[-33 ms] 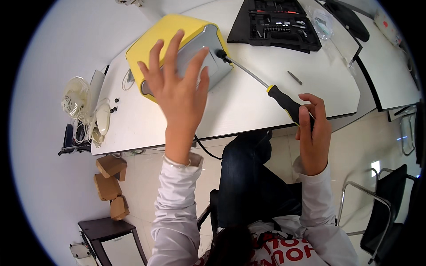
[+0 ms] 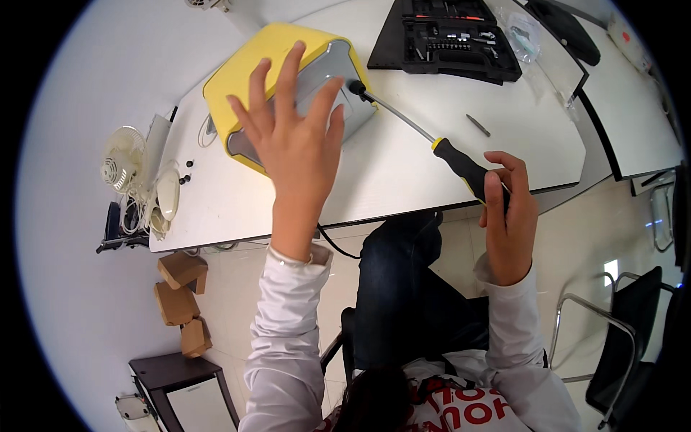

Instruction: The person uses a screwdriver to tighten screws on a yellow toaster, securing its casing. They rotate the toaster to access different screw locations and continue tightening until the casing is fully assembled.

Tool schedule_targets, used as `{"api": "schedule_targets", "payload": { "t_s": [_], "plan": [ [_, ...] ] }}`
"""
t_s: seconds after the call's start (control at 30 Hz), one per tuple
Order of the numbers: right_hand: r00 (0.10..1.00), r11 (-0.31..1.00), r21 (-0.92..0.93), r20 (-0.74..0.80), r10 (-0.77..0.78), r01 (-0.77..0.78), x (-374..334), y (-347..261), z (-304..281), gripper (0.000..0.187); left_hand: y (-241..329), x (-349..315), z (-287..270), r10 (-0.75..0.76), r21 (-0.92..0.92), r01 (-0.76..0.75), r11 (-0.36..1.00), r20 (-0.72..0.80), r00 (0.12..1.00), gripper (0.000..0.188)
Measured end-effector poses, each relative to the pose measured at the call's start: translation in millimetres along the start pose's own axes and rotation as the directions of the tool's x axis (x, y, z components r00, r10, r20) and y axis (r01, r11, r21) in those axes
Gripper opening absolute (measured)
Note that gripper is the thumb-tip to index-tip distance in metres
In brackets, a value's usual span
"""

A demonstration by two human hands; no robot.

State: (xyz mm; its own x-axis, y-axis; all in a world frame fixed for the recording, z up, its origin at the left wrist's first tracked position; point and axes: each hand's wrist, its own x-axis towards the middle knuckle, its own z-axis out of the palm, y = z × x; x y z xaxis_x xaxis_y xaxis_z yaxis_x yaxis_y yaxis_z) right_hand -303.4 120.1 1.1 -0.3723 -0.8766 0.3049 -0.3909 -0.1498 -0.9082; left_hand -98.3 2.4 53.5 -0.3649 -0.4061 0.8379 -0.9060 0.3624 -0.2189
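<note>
Fingers of the left hand (image 2: pixel 299 147) are spread wide apart and laid flat on the yellow box (image 2: pixel 270 61), which is set on its side on the white table (image 2: pixel 403 169). Nothing is gripped by this hand. A long screwdriver (image 2: pixel 432 144) is held tight by the right hand (image 2: pixel 507 216), closed around the black and yellow handle. Its metal tip is pressed against the grey face of the box. Behind the box, an open black tool case (image 2: pixel 450 36) is seen.
</note>
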Motion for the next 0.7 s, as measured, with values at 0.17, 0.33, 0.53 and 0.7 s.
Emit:
{"api": "schedule_targets", "payload": {
  "t_s": [0.17,0.33,0.53,0.7],
  "plan": [
    [1.0,0.999,0.041,-0.02,0.014,-0.013,4,4,1,0.023,10,7,30,0.052,0.005,-0.053,0.999,0.138,0.989,0.027],
    [0.998,0.993,0.106,-0.015,-0.054,0.055,3,5,1,0.031,11,8,41,0.035,0.081,-0.046,0.996,0.13,0.991,0.025],
    [0.982,0.985,0.09,0.106,-0.157,0.148,2,7,-3,0.044,11,6,46,0.052,0.098,-0.062,0.993,0.103,0.993,0.023],
    [0.979,0.969,0.161,0.054,-0.198,0.187,4,10,-3,0.047,13,7,46,0.07,0.118,-0.08,0.99,0.093,0.993,0.022]
  ]
}}
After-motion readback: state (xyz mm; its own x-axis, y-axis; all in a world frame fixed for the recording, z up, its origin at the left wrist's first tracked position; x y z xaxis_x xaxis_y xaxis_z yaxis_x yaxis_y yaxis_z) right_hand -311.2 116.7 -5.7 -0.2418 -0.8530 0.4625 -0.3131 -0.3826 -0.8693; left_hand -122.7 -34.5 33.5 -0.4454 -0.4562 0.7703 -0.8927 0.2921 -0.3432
